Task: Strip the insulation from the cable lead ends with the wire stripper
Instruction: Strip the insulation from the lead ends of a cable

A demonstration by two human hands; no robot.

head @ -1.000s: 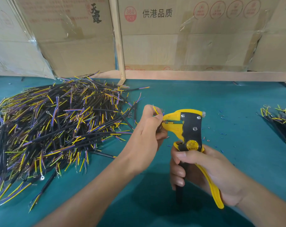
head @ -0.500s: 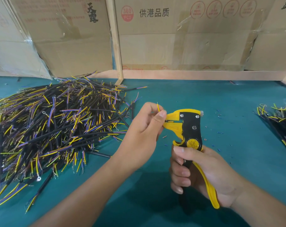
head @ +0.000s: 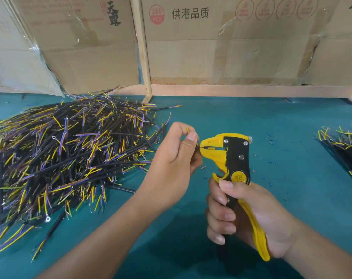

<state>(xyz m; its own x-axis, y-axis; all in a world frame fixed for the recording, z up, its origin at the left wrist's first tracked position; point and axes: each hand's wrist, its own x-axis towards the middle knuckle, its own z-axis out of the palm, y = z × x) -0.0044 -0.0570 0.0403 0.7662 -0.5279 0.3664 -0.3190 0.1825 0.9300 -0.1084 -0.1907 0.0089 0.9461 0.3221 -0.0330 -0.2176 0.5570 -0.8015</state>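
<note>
While the left hand [head: 171,164] pinches a yellow lead [head: 188,130] at the mouth of the wire stripper [head: 229,158], the right hand [head: 249,216] curls round its handles — stripping is under way. Next, likely, a firm squeeze — then pulling the lead clear.

Two hands at work here, the left hand [head: 171,164] and the right hand [head: 249,216], and one wire stripper [head: 229,158] between them. Two heaps of cables: a big pile [head: 66,158] (far too many to count) and a smaller bunch [head: 344,146]. Cardboard boxes [head: 221,43] behind, at least three.
</note>
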